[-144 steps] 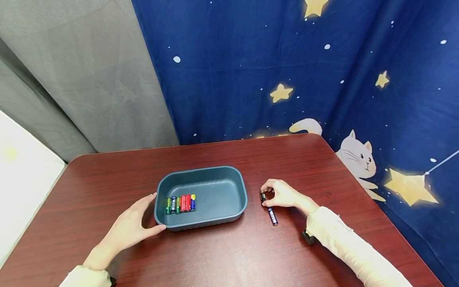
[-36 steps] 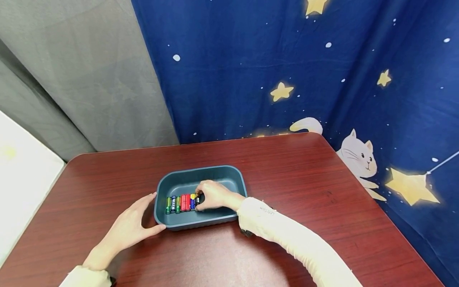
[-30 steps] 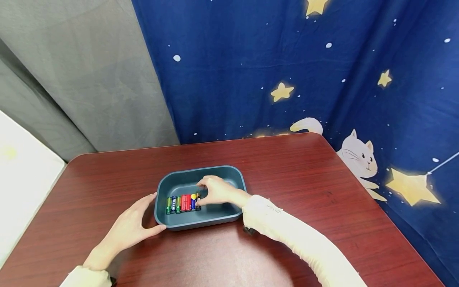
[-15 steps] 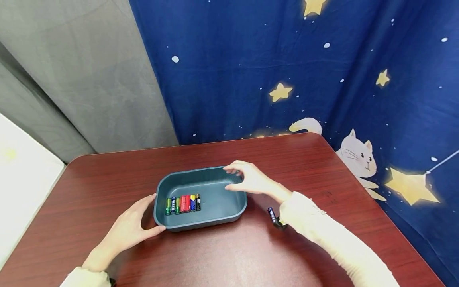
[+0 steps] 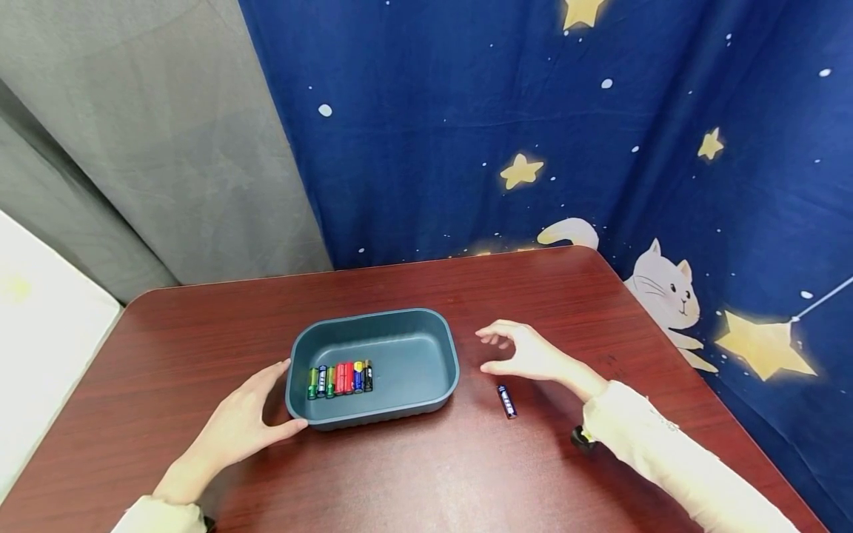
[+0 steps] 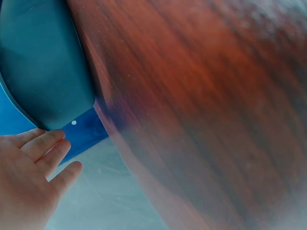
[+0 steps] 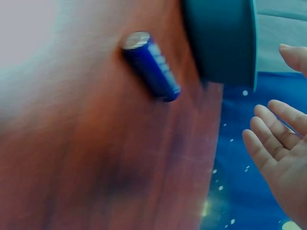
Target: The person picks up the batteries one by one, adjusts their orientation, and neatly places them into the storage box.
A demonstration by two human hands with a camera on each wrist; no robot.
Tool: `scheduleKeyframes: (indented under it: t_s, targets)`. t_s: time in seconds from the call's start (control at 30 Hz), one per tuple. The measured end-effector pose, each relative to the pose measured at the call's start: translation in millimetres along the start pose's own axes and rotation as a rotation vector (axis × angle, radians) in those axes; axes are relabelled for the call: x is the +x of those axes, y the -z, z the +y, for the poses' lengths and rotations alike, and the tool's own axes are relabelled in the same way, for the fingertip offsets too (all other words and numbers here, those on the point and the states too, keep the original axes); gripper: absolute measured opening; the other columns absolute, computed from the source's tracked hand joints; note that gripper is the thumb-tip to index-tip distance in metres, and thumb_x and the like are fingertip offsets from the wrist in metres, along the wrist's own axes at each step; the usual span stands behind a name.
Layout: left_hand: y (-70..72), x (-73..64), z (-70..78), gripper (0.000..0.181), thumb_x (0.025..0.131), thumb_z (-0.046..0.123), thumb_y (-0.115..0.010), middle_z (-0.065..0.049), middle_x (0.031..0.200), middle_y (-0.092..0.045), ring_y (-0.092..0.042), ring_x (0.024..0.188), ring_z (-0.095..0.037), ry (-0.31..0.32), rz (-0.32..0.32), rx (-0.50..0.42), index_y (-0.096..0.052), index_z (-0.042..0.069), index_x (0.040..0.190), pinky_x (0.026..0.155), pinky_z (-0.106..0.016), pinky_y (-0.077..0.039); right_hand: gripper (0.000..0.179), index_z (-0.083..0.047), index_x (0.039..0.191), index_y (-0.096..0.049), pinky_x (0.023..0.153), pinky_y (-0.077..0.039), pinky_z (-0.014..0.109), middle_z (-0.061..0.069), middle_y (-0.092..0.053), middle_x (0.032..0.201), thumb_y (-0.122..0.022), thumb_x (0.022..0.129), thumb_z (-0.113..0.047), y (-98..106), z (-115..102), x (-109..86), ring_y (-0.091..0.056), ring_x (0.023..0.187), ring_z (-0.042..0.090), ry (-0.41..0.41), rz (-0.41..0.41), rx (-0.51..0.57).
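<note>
A dark teal plastic tray [image 5: 400, 409] stands in the middle of the table in the head view. Along its left part lies a row of batteries [image 5: 340, 378], green, blue, red and, at the right end, a black one. My left hand [image 5: 238, 416] rests with thumb and fingertips at the tray's left end, fingers spread. To the right of the tray my right hand [image 5: 523, 354] hovers with nothing in it, fingers relaxed and thumb apart. Just below that hand a single dark blue battery [image 5: 507, 402] lies on the table; the right wrist view shows the same blue battery [image 7: 151, 66] close up.
The reddish-brown wooden table [image 5: 413, 474] reaches to a rounded far edge. Behind it hang a grey curtain [image 5: 166, 148] and a blue curtain with stars [image 5: 433, 148]. A white surface [image 5: 47, 333] borders the table on the left.
My right hand carried the black battery into the tray, let it go at the right end of the row, then moved back right over the table. My left hand stayed at the tray.
</note>
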State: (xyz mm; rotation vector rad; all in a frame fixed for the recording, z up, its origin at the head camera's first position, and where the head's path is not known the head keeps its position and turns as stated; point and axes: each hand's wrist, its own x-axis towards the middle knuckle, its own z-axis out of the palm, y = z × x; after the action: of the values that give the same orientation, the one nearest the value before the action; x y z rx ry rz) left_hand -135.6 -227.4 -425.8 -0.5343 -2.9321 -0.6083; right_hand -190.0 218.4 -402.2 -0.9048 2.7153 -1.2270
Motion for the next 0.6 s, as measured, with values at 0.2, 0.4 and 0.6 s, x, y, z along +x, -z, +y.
scheduleKeyframes:
  t_s: [0.2, 0.4, 0.6]
  targets:
    - [0.9, -0.8, 0.9, 0.095, 0.067, 0.063, -0.066, -0.015, 0.133, -0.043, -0.041, 0.12, -0.033, 0.006, -0.009, 0.0, -0.037, 0.005, 0.137, 0.09, -0.056, -0.039, 0.051, -0.002, 0.112, -0.059, 0.077, -0.05, 0.033, 0.01, -0.062, 0.099, -0.077, 0.072, -0.026, 0, 17, -22.3, -0.056, 0.088, 0.024, 0.002, -0.067, -0.02]
    - [3.2, -0.3, 2.5, 0.094, 0.068, 0.062, -0.066, -0.017, 0.132, -0.044, -0.042, 0.119, -0.034, 0.003, -0.008, 0.0, -0.037, 0.005, 0.137, 0.09, -0.057, -0.04, 0.046, -0.002, 0.108, -0.06, 0.076, -0.05, 0.032, 0.009, -0.061, 0.097, -0.076, 0.072, -0.025, 2, 25, -38.6, -0.056, 0.087, 0.024, 0.01, -0.086, -0.021]
    - [3.6, -0.7, 2.8, 0.093, 0.069, 0.061, -0.066, -0.017, 0.132, -0.044, -0.041, 0.119, -0.034, 0.008, -0.015, -0.004, -0.036, 0.005, 0.137, 0.09, -0.057, -0.039, 0.045, -0.004, 0.104, -0.061, 0.072, -0.05, 0.029, 0.004, -0.061, 0.093, -0.078, 0.068, -0.025, -7, 33, -52.6, -0.055, 0.084, 0.019, 0.07, -0.09, -0.065]
